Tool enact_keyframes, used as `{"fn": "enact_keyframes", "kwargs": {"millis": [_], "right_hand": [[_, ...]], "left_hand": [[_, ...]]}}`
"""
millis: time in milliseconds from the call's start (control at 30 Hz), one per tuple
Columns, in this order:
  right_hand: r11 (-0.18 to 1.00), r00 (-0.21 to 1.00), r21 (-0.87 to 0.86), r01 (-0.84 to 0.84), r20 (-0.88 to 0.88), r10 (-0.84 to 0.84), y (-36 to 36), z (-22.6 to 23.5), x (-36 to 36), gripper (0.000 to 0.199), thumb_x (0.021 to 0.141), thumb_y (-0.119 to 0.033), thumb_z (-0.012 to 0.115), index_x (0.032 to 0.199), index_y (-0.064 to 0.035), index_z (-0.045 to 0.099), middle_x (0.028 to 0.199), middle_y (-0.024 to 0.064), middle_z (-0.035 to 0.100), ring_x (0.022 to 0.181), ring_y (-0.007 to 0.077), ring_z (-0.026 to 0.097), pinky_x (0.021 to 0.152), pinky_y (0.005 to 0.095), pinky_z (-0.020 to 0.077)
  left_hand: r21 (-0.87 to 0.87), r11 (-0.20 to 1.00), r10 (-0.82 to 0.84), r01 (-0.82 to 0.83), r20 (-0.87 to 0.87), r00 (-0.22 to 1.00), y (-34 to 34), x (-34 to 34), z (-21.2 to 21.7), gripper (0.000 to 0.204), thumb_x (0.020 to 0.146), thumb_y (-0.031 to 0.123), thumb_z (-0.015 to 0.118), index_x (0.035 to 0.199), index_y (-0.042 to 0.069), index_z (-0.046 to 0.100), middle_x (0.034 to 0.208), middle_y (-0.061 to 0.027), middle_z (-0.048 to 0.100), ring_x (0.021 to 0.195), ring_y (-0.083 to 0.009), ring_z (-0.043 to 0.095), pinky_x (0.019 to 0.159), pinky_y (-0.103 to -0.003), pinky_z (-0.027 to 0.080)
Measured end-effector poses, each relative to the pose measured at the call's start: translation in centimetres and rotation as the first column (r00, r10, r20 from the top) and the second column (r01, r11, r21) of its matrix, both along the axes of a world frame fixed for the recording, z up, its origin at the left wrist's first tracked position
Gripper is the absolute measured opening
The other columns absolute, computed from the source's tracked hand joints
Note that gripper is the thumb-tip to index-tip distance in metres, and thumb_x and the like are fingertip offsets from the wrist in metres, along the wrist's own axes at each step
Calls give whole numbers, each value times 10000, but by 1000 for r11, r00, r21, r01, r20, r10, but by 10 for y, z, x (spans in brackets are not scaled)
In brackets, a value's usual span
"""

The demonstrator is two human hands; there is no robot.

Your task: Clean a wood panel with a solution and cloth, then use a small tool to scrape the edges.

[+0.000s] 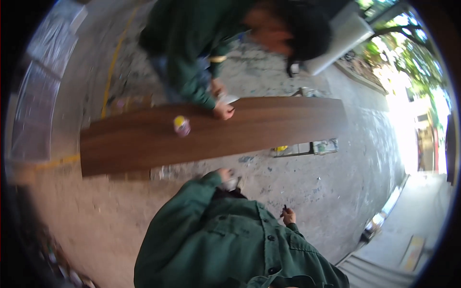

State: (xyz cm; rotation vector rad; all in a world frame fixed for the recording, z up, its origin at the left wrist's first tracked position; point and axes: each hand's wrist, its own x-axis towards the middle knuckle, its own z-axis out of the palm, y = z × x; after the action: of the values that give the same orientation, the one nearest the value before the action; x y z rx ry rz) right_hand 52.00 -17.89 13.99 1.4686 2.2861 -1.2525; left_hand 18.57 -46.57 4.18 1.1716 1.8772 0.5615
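A long brown wood-grain board (269, 122) lies across in front of me. My left hand (224, 174) is just off its near edge, with a crumpled whitish thing (231, 183) by the fingers; blur hides whether they grip it. My right hand (289, 217), low at my right side and away from the board, is closed round a small dark stick-like thing (285, 209). On the board stands a small clear bottle (182, 128) with pinkish contents and a yellow top. Across from me a co-worker's hand (223, 111) rests on the board, a white cloth-like piece (228, 99) beside it.
The co-worker (187, 53) in a green jacket bends over the far edge. A metal stand (305, 149) shows under the board's right part, cardboard (129, 176) under its left. Wrapped stacks (36, 105) are at far left, a white roll (341, 43) at the back right. The concrete floor (345, 187) is paint-stained.
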Motion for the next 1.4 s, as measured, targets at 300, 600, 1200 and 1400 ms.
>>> {"fn": "enact_keyframes", "kwargs": {"millis": [300,600,1200,1400], "right_hand": [[958,965,-118,262,17,-262,3,-3,-38,219,842,-239,510,862,-34,584,680,128,615,598,235,612,546,372,471],[980,965,-162,-115,217,149,31,-38,-67,319,752,-348,604,1002,-162,666,1010,104,641,938,299,596,818,395,475],[956,943,-73,284,200,-265,93,-131,20,200,754,-216,655,849,-45,696,697,79,658,625,178,634,585,315,501],[941,924,-234,243,351,-151,81,-95,13,316,678,-301,736,865,-50,703,751,79,677,707,187,647,665,323,505]], "left_hand": [[146,868,487,-474,-68,871,-187,-27,-14,152,834,57,409,730,12,512,773,-131,592,724,-285,572,644,-390,472],[151,831,554,-536,-117,825,-73,-36,45,172,756,250,550,775,80,570,764,-138,614,743,-299,597,642,-400,477],[-339,451,771,-826,-318,551,-20,32,31,762,528,690,682,807,-19,649,843,-211,641,832,-325,625,703,-437,486],[-405,393,760,-825,-363,540,4,38,86,934,484,752,667,893,-87,630,933,-231,634,905,-303,622,755,-401,485]]}}
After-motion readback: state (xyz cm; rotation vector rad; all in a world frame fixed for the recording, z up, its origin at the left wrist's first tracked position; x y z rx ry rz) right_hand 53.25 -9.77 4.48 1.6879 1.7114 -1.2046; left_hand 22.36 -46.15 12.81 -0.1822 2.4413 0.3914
